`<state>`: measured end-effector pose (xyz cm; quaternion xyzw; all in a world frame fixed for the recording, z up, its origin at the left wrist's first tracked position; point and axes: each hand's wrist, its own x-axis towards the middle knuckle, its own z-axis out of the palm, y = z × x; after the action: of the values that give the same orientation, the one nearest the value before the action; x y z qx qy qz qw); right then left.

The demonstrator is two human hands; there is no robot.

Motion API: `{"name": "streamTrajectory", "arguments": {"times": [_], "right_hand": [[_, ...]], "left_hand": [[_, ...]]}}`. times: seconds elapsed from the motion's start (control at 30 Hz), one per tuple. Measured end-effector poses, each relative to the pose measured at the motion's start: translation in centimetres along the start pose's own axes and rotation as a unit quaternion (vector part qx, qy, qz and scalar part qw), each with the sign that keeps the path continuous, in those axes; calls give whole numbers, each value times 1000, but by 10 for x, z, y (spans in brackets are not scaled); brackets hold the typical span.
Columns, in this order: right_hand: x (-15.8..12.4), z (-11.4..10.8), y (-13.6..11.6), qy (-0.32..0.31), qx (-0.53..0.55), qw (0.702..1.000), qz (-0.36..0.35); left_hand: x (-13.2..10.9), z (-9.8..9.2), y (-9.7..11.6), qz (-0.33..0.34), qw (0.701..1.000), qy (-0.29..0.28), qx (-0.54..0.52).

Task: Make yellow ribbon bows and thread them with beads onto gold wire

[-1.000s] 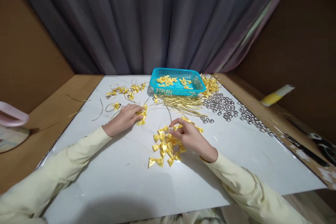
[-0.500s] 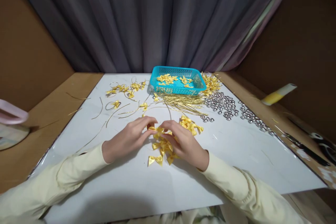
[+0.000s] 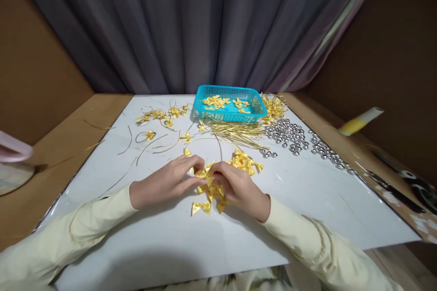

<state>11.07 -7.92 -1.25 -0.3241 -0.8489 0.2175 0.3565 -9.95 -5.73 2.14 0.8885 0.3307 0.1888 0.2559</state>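
Ribbon bows [image 3: 212, 191] lie in a yellow pile at the centre of the frame, likely for easy reach. The left hand [image 3: 170, 177] pinches one bow [image 3: 204, 173] over it; the right hand [image 3: 244, 191] is narrow beside this bow, but I cannot tell if it grips. Golden cords [image 3: 239, 136] and silver beads [image 3: 287, 132] lie separately at upper right, perhaps to avoid mixing.

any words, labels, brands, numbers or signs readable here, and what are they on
No text can be read anywhere in this view.
Yellow bows and blue basket: no lettering visible.
Yellow-and-white tube: no lettering can be made out.
Pale container at the left edge: faint pattern, too blurred to tell if any is lettering.
Black-handled tool: too small to tell.
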Motion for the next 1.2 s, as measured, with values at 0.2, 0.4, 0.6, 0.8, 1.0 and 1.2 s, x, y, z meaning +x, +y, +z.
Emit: {"name": "streamTrajectory", "arguments": {"times": [0.2,0.4,0.6,0.8,1.0,1.2], "right_hand": [[1,1,-3,11,17,1000,-4],[2,1,-4,11,26,1000,-1],[1,1,-3,-43,23,999,4],[4,-11,0,-159,-7,986,46],[8,-23,-4,-186,-56,977,93],[10,-31,-13,-237,-134,957,104]], "left_hand": [[1,-6,-3,54,997,-41,40],[3,-3,-6,64,996,-47,47],[3,-3,-8,75,994,-66,43],[3,0,-8,86,990,-106,37],[6,6,-8,39,991,-130,20],[6,9,-3,38,986,-151,53]]}}
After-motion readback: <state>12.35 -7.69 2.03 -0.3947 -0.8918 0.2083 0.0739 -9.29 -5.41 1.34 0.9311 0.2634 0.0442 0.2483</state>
